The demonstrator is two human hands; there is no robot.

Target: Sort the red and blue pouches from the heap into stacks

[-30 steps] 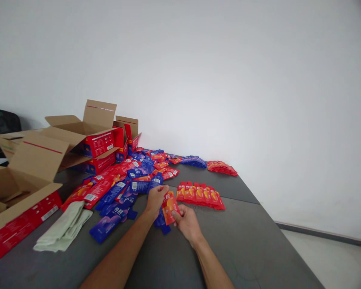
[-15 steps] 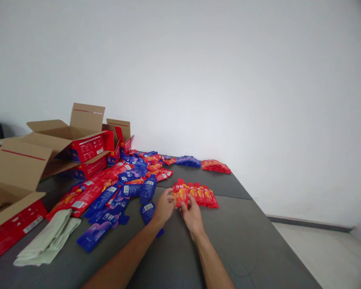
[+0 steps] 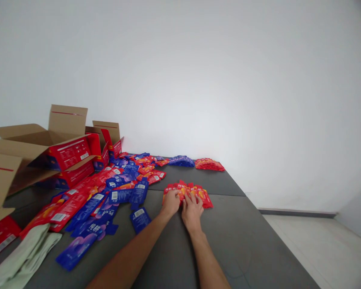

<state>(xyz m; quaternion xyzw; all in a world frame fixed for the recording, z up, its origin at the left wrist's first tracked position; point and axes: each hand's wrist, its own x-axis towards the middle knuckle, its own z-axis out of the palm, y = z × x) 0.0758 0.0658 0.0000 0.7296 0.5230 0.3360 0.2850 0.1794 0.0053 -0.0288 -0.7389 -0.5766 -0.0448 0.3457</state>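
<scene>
Left hand [image 3: 172,204] and right hand [image 3: 192,212] are touching the near row [image 3: 182,186], each grip unclear; behind it, a blue row [image 3: 182,161] and red row [image 3: 209,164] are lying arranged; left of it, jumbled pouches [image 3: 120,196] are remaining.

White wall [image 3: 180,80], brightest mid-span, dimmer outward. Dark grey bench [image 3: 228,249], seam [image 3: 228,195] across it, far end near wall. Pale floor [image 3: 313,241] at right, grey skirting [image 3: 297,213] along wall foot.
</scene>
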